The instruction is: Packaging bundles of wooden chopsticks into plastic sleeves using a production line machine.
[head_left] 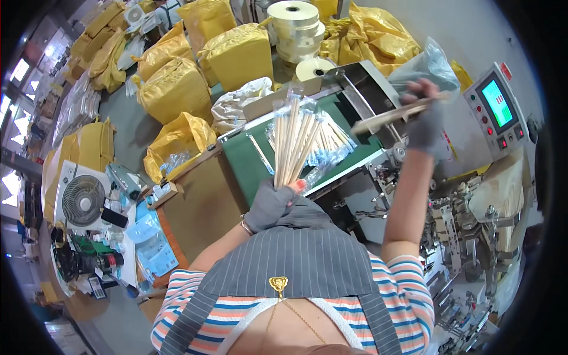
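Observation:
My left hand, in a grey fingerless glove, is closed round the lower ends of a fanned bundle of chopsticks in clear wrappers. Behind the bundle, a pile of wrapped chopsticks with blue-marked ends lies on the green conveyor belt. One single packet rests apart, left of the pile. My right hand, gloved the same way, is raised at the right of the belt and blurred. Its fingers are closed on a few pale chopsticks pointing left, toward the belt's far right end.
At the right stands a control panel above machine parts. Yellow sacks and film rolls fill the back. A brown board adjoins the belt; a fan and an open yellow bag are left.

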A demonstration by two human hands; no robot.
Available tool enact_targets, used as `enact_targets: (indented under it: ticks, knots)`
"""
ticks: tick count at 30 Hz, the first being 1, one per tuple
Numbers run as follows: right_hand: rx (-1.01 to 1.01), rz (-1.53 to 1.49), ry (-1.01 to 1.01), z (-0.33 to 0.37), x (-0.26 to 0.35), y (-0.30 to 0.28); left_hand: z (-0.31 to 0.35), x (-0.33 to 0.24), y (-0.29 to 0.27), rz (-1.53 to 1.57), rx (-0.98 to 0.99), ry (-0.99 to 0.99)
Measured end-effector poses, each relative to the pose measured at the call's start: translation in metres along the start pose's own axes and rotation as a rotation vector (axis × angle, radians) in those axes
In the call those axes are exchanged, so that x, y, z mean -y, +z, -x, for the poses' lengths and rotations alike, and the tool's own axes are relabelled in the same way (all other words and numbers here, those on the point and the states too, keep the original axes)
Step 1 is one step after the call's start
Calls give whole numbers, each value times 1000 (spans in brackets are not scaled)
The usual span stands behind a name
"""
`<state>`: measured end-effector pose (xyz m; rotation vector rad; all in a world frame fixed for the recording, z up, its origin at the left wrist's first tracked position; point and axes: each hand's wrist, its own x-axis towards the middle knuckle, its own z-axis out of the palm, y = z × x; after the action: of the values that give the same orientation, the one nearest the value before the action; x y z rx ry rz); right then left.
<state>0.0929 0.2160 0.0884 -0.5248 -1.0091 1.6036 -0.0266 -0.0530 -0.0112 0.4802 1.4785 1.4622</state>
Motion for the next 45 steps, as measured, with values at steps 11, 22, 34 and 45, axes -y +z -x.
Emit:
enact_targets:
  ticks: [11, 22, 34, 45]
  knots:
    - [494, 522, 180, 110, -63, 59, 9, -3, 5, 25, 109, 42]
    - [743, 633, 73, 153, -95, 23, 7, -13, -5, 128, -57, 118]
    - [530, 458, 83, 110, -76, 46, 15, -1, 2, 97, 155, 133]
    - [358, 478, -70, 115, -77, 35, 20, -6, 19, 269, -83, 132]
